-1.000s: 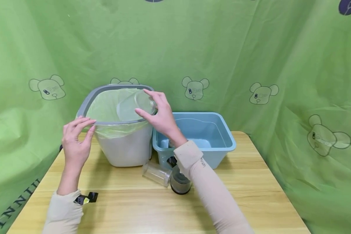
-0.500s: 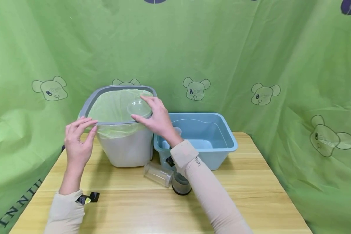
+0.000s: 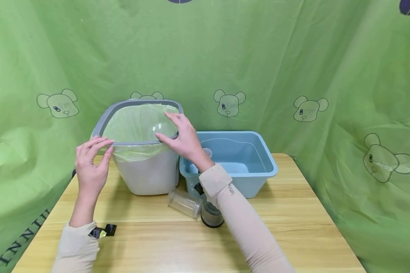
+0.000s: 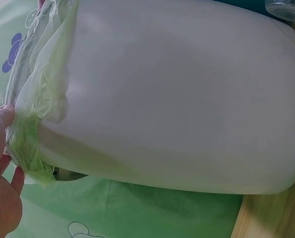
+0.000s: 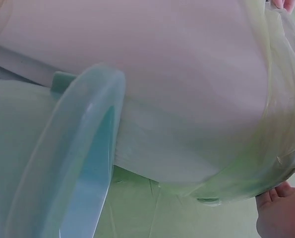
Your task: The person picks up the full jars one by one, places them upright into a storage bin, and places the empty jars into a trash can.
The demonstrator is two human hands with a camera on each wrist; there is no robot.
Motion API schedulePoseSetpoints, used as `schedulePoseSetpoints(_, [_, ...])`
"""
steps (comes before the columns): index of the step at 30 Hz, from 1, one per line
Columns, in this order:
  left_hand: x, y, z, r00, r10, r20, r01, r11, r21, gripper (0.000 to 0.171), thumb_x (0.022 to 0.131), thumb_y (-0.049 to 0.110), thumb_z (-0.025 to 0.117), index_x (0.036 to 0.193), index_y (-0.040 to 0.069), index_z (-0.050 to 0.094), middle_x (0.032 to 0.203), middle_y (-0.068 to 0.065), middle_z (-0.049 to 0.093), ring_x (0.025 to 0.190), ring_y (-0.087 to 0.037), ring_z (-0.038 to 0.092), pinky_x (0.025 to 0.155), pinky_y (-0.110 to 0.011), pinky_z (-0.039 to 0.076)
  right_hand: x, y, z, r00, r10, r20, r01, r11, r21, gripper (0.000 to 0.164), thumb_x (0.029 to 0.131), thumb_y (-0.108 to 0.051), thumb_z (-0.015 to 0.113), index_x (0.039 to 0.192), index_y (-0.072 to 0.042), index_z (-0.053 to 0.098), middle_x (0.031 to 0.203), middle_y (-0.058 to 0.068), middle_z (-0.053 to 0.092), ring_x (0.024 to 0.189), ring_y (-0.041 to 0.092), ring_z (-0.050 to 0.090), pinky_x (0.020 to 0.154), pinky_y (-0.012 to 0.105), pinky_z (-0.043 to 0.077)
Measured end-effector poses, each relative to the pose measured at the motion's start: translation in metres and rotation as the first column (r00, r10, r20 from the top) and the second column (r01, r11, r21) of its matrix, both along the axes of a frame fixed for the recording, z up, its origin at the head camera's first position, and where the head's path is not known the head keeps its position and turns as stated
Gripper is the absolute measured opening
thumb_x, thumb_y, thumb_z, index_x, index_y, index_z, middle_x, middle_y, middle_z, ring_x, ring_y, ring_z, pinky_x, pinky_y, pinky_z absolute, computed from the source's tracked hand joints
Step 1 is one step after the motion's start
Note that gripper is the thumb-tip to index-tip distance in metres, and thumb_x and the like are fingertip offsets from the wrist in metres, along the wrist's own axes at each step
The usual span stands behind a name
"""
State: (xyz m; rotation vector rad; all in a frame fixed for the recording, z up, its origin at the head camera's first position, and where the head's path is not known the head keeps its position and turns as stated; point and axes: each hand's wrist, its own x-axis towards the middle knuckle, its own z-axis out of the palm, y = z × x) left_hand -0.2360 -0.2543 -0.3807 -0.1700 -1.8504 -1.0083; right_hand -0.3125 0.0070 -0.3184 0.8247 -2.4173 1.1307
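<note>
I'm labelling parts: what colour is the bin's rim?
The bin's rim is grey, clearest in the head view.

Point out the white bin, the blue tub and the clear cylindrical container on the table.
White bin (image 3: 152,174): head view, on its front wall.
Blue tub (image 3: 247,185): head view, on its outer front wall.
Clear cylindrical container (image 3: 185,204): head view, mid-side, lying down.

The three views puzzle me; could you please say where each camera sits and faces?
Head: on the head, facing forward and down at trash bin, blue basin; left hand, right hand, sleeves show.
Left wrist: on that wrist, facing the bin's side; left hand at left edge.
Right wrist: on that wrist, facing bin and basin rim; right hand lower right, fingertips top right.
Both wrist views share the bin's green liner.
</note>
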Motion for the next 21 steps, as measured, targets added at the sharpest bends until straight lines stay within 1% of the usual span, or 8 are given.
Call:
schedulePoseSetpoints(7, [0.0018, 0.0011, 0.0012, 1.0, -0.001, 0.003, 0.001, 1.0, 0.003, 0.022, 0.086, -0.009, 0.076, 0.106, -0.001, 0.077, 0.121, -0.021, 0.07, 0.126, -0.027, 0.052, 0.111, -0.043, 0.035, 0.0008, 0.0012, -0.0009, 1.0, 0.005, 0.006, -0.005, 1.0, 0.001, 0.074, 0.093, -0.042, 0.075, 0.156, -0.014, 0.047, 0.154, 0.01, 0.05, 0.142, 0.026, 0.047, 0.12, 0.048, 0.039])
schedulePoseSetpoints(14, [0.0013, -0.0005, 0.0, 1.0, -0.006, 0.011, 0.006, 1.0, 0.004, 0.022, 0.086, -0.008, 0.076, 0.107, 0.0, 0.077, 0.121, -0.021, 0.07, 0.126, -0.027, 0.052, 0.11, -0.043, 0.035, 0.0006, 0.002, -0.0033, 1.0, 0.017, -0.004, -0.017, 1.0, -0.014, 0.072, 0.094, -0.041, 0.074, 0.155, -0.013, 0.048, 0.152, 0.011, 0.051, 0.141, 0.027, 0.048, 0.119, 0.049, 0.04])
schedulePoseSetpoints(21, [0.0009, -0.0018, -0.0016, 1.0, -0.003, 0.005, 0.003, 1.0, 0.003, 0.022, 0.086, -0.006, 0.076, 0.107, 0.002, 0.078, 0.122, -0.019, 0.071, 0.125, -0.02, 0.051, 0.11, -0.044, 0.036, 0.0039, 0.0066, -0.0031, 0.999, 0.05, -0.009, -0.05, 0.998, -0.048, 0.069, 0.095, -0.035, 0.075, 0.155, -0.015, 0.049, 0.149, 0.01, 0.052, 0.138, 0.025, 0.05, 0.119, 0.048, 0.041])
